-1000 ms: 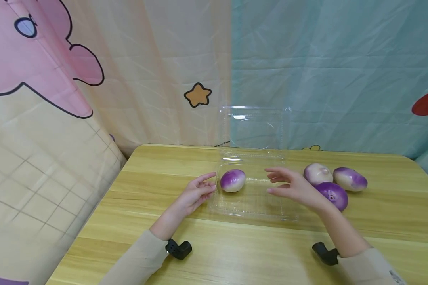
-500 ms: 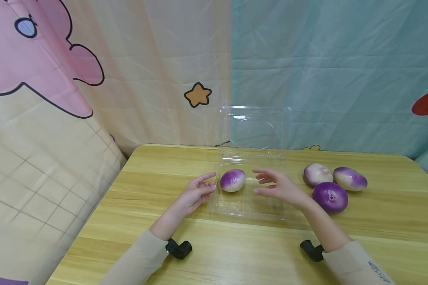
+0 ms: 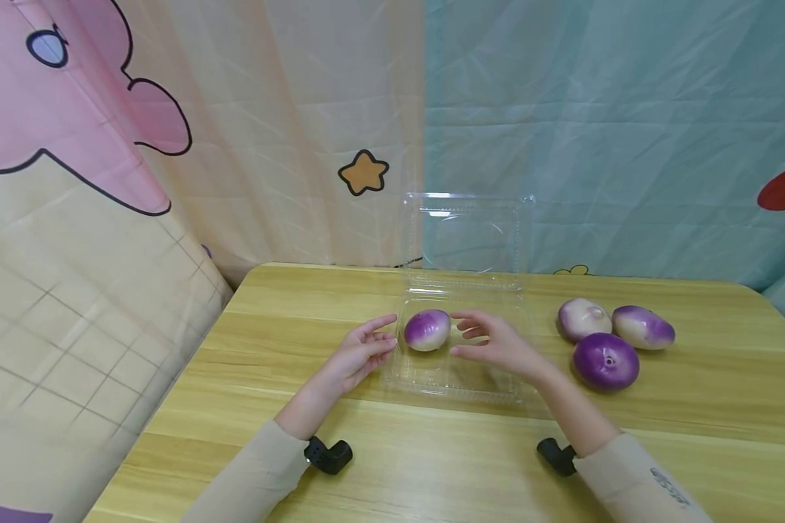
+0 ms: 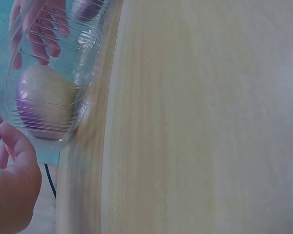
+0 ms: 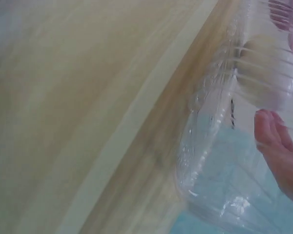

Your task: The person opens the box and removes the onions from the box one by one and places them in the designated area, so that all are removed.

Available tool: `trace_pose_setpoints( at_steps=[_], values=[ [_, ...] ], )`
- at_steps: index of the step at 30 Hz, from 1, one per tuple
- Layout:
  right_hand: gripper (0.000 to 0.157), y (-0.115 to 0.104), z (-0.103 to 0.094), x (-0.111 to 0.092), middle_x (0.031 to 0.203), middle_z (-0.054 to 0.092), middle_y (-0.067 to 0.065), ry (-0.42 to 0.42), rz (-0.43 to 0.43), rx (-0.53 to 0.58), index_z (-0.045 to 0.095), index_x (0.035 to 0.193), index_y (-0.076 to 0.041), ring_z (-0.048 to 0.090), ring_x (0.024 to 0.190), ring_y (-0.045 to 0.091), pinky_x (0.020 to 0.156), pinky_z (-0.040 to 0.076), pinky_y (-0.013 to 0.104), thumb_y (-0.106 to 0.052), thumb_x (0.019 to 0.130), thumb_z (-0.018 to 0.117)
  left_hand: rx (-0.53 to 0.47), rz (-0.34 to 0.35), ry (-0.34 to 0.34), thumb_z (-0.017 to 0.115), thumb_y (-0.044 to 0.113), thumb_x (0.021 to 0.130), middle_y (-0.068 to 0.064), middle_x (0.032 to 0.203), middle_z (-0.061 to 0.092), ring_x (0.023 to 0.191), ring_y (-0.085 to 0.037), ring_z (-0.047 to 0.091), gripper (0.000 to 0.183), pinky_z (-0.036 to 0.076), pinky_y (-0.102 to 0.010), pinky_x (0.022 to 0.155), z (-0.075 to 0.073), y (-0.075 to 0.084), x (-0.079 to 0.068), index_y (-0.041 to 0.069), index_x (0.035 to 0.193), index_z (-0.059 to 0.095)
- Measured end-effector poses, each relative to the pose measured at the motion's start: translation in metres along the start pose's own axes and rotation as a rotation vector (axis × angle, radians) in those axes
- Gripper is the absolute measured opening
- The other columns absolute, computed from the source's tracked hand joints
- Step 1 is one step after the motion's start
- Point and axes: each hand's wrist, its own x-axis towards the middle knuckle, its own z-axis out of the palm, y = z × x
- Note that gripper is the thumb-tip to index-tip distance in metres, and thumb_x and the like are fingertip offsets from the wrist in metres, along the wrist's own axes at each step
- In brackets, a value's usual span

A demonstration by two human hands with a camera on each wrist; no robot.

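A purple-and-white turnip (image 3: pixel 427 330) lies in the left part of a clear plastic clamshell box (image 3: pixel 461 392), whose lid (image 3: pixel 467 240) stands raised at the back. My left hand (image 3: pixel 360 356) pinches the box's left rim between thumb and finger; the left wrist view shows the fingertips (image 4: pixel 10 131) meeting there. My right hand (image 3: pixel 497 349) is over the inside of the box, fingers loosely bent and holding nothing, with the fingertips close to the turnip's right side. Through the clear wall, the right wrist view shows the turnip (image 5: pixel 266 73) just beyond those fingertips.
Right of the box, three more turnips sit together on the wooden table (image 3: pixel 392 465): a pale one (image 3: pixel 584 319), a dark purple one (image 3: pixel 605 361) and a two-toned one (image 3: pixel 642 327). A printed curtain (image 3: pixel 288 145) hangs behind the table's back edge.
My right hand has moved left from near the box's right side to beside the turnip inside, uncovering the dark purple turnip. The left hand stays at the rim.
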Motion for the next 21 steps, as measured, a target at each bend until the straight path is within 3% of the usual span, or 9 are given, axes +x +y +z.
trace_pose_setpoints(
  at_steps=[21],
  values=[
    [0.061,0.001,0.022,0.018,0.117,0.055,0.024,0.106,0.082,-0.068,0.046,0.133,-0.002,0.056,0.103,0.037,0.086,0.049,0.046,-0.016,0.081,0.073,0.002,-0.004,0.008,0.05,-0.009,0.088,-0.002,0.091,0.053,0.078,-0.009,0.052,0.054,0.046,-0.017,0.069,0.001,0.0,0.0,0.001,0.14,0.037]
  ],
)
